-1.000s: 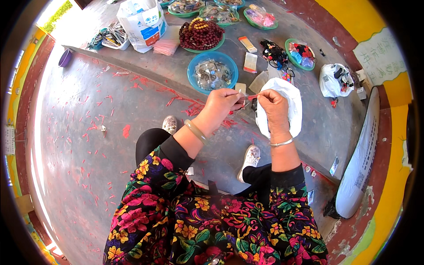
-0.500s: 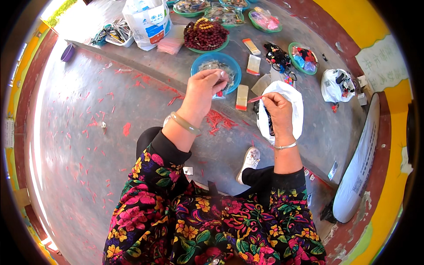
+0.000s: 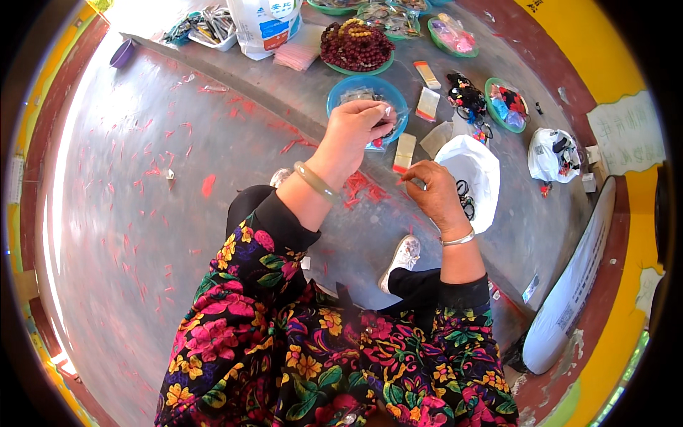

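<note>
My left hand (image 3: 358,133) is closed in a pinch in front of the blue basin (image 3: 333,96). A pale glint shows at its fingertips, but what they hold is too small to make out. Inside that basin lie clear plastic packets, partly covered by the hand. My right hand (image 3: 435,193) pinches a thin red strip (image 3: 400,182), of which only a short end shows. Just behind it stands a white bag (image 3: 486,173), opened wide, with black ring-shaped items (image 3: 466,199) inside. A cream-and-red packet (image 3: 404,151) lies between the hands.
Red strips (image 3: 361,188) are scattered over the grey floor. Farther back are dark red beads (image 3: 356,48), a stack of pink sheets (image 3: 297,48), a white sack (image 3: 263,28) and a green basket (image 3: 506,107). A smaller white bag (image 3: 553,155) stands at right, near a long wrapped panel (image 3: 569,285).
The view has shifted, so the floor things appear farther right. My right hand has come nearer the left and turned inward; less of the red strip shows. More black rings are visible in the white bag.
</note>
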A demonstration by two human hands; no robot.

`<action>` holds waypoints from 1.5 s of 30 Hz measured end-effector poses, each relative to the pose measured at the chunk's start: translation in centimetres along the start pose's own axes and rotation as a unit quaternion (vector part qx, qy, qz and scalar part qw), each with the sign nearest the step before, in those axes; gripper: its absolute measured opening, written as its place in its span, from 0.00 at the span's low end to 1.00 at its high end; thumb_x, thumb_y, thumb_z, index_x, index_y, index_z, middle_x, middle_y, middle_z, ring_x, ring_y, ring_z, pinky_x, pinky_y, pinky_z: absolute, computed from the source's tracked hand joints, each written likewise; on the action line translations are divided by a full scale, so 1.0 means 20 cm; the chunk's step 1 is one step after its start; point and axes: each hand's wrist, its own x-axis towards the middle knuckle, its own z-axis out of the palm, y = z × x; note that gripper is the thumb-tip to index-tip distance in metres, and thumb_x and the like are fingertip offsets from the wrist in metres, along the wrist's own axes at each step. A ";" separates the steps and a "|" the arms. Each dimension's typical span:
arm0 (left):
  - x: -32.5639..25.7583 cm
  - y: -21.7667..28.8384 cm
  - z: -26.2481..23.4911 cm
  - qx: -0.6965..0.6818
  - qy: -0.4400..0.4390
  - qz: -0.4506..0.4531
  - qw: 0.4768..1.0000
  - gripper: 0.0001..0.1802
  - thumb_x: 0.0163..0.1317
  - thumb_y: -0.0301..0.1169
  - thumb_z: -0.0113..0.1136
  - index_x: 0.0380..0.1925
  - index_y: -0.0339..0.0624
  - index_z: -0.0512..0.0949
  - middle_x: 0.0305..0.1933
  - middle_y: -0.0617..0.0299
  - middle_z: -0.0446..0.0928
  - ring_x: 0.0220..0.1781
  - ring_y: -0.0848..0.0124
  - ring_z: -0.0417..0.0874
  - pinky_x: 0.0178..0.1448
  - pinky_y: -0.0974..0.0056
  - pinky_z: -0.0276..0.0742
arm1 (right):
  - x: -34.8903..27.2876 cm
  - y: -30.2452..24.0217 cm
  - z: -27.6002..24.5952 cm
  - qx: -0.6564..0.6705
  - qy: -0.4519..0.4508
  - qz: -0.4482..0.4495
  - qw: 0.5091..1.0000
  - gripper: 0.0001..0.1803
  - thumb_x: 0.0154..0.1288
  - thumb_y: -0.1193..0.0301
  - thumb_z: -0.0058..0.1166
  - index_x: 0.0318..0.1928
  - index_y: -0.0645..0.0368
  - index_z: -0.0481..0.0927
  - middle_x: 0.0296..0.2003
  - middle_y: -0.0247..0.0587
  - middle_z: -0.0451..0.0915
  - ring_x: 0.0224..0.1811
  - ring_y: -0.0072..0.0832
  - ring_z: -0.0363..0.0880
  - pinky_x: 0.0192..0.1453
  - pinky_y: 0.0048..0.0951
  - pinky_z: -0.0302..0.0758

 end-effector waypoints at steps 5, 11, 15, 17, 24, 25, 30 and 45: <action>0.00 -0.02 0.00 0.012 -0.013 -0.008 1.000 0.09 0.62 0.27 0.55 0.38 0.31 0.77 0.38 0.57 0.79 0.42 0.70 0.80 0.49 0.67 0.78 | 0.00 -0.06 0.00 0.053 -0.034 0.061 0.996 0.05 0.46 0.75 0.58 0.26 0.61 0.77 0.26 0.44 0.78 0.28 0.39 0.78 0.34 0.34 0.73; 0.00 -0.03 0.01 0.026 -0.016 -0.012 0.999 0.09 0.62 0.27 0.54 0.38 0.31 0.77 0.38 0.57 0.79 0.42 0.70 0.80 0.49 0.68 0.77 | -0.01 -0.08 0.00 0.045 -0.076 0.113 0.990 0.10 0.44 0.75 0.62 0.30 0.61 0.76 0.27 0.44 0.78 0.30 0.37 0.79 0.36 0.31 0.74; -0.01 -0.03 0.01 0.022 -0.020 -0.013 0.999 0.09 0.62 0.27 0.54 0.37 0.31 0.77 0.38 0.56 0.79 0.42 0.69 0.80 0.49 0.67 0.77 | -0.02 -0.07 -0.01 0.057 -0.100 0.086 0.990 0.18 0.44 0.77 0.63 0.40 0.61 0.76 0.30 0.41 0.79 0.35 0.31 0.79 0.41 0.28 0.73; -0.01 -0.04 0.01 0.022 -0.020 -0.014 0.999 0.09 0.62 0.27 0.54 0.37 0.31 0.77 0.38 0.56 0.79 0.42 0.69 0.80 0.49 0.67 0.77 | -0.02 -0.07 -0.02 0.071 -0.133 0.105 0.983 0.23 0.44 0.78 0.63 0.45 0.60 0.76 0.33 0.40 0.80 0.38 0.28 0.79 0.44 0.26 0.72; 0.00 -0.04 0.02 0.027 -0.011 -0.019 0.999 0.09 0.62 0.27 0.55 0.37 0.30 0.77 0.38 0.56 0.79 0.42 0.69 0.80 0.49 0.67 0.78 | -0.09 0.06 0.02 0.084 -0.249 0.077 0.962 0.24 0.46 0.75 0.62 0.49 0.57 0.78 0.36 0.40 0.80 0.41 0.27 0.78 0.47 0.25 0.72; 0.01 -0.04 0.03 0.024 -0.012 -0.019 0.999 0.09 0.62 0.27 0.55 0.37 0.30 0.77 0.38 0.55 0.78 0.42 0.69 0.80 0.49 0.67 0.78 | -0.12 0.12 0.05 -0.051 -0.259 0.043 0.964 0.22 0.47 0.75 0.61 0.47 0.58 0.79 0.37 0.39 0.80 0.41 0.27 0.78 0.47 0.24 0.72; 0.00 -0.04 0.01 0.032 -0.018 -0.020 0.999 0.10 0.62 0.27 0.55 0.37 0.29 0.76 0.38 0.55 0.78 0.42 0.68 0.80 0.49 0.66 0.78 | -0.05 0.04 0.00 0.217 -0.196 0.156 0.944 0.09 0.51 0.73 0.59 0.32 0.66 0.79 0.30 0.37 0.80 0.35 0.23 0.75 0.42 0.24 0.70; 0.00 -0.05 0.01 0.021 -0.010 -0.024 0.999 0.09 0.62 0.27 0.55 0.37 0.30 0.76 0.37 0.56 0.79 0.41 0.69 0.80 0.48 0.67 0.78 | -0.02 -0.03 -0.04 0.510 -0.207 0.125 0.826 0.17 0.62 0.60 0.54 0.32 0.64 0.75 0.25 0.40 0.78 0.30 0.28 0.77 0.41 0.31 0.73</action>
